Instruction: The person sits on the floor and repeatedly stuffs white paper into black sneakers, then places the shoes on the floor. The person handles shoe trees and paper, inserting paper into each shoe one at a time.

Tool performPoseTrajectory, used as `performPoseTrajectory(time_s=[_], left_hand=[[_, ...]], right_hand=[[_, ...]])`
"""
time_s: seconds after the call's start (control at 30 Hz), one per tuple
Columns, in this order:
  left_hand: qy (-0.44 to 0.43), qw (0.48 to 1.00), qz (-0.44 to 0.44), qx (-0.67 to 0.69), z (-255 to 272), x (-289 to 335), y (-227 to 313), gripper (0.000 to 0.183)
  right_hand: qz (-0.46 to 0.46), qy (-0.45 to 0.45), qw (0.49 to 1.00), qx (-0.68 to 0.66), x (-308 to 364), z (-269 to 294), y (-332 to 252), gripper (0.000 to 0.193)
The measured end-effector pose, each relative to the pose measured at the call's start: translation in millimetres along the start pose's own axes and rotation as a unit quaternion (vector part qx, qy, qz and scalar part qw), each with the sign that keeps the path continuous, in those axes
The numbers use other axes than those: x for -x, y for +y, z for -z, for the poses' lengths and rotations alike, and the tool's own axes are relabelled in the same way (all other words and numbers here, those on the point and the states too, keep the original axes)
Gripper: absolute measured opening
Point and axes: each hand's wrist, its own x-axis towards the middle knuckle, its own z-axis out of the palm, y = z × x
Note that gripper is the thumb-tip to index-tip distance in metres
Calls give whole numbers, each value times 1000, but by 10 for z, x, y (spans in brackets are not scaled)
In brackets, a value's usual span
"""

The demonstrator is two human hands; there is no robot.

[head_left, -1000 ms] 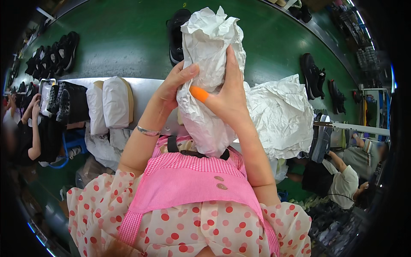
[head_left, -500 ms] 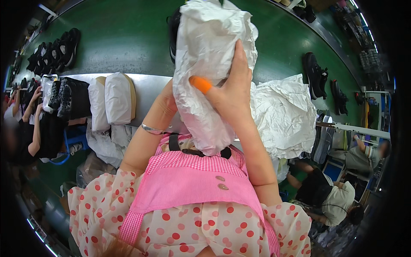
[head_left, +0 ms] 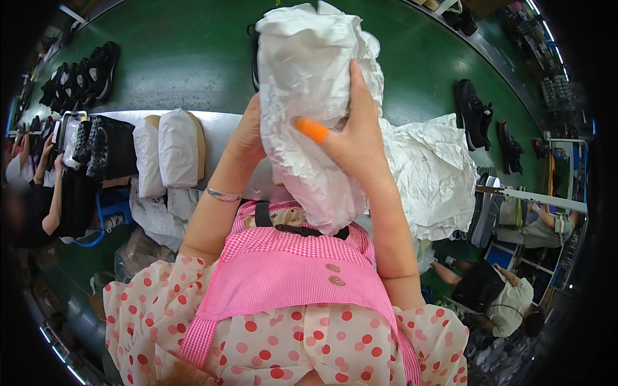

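A long, crumpled bundle of white paper point(head_left: 309, 71) is held upright in front of my chest. My right hand point(head_left: 355, 135) grips its right side, thumb across the front with an orange finger cover on it, fingers along the edge. On the opposite side my left hand point(head_left: 250, 132) is closed around the bundle, its fingers mostly hidden behind the paper. What the paper wraps, if anything, cannot be seen. Part of a black thing point(head_left: 255, 55) shows behind the bundle's left edge. To the right lies a stack of crumpled white paper sheets point(head_left: 430, 174).
A green conveyor belt point(head_left: 187, 51) runs across ahead, carrying black shoes point(head_left: 100, 71) at the left and a black shoe point(head_left: 473, 112) at the right. Paper-wrapped, tan-edged pieces point(head_left: 180, 148) stand on the metal ledge point(head_left: 225, 122). Other people work at both sides.
The white paper bundle has shifted slightly left and tilted a little, with both my hands still on it. More of the left hand's back shows. A person at the right has moved.
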Motion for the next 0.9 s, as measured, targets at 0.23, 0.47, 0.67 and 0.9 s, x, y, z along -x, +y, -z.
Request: performPoseTrajectory(time_s=[0.23, 0.47, 0.67, 0.9], left_hand=[[0, 1000, 6, -1, 48, -6, -145, 40], [-16, 990, 118, 82, 41, -128, 56, 53], [80, 987, 23, -138, -167, -95, -33, 53], [177, 980, -77, -49, -182, -305, -45, 48]], right_hand=[[-64, -36, 996, 54, 31, 68, -40, 116], [-75, 26, 991, 104, 39, -90, 68, 117], [-31, 119, 979, 163, -24, -219, 142, 118], [-117, 9, 967, -228, -98, -105, 316, 84]])
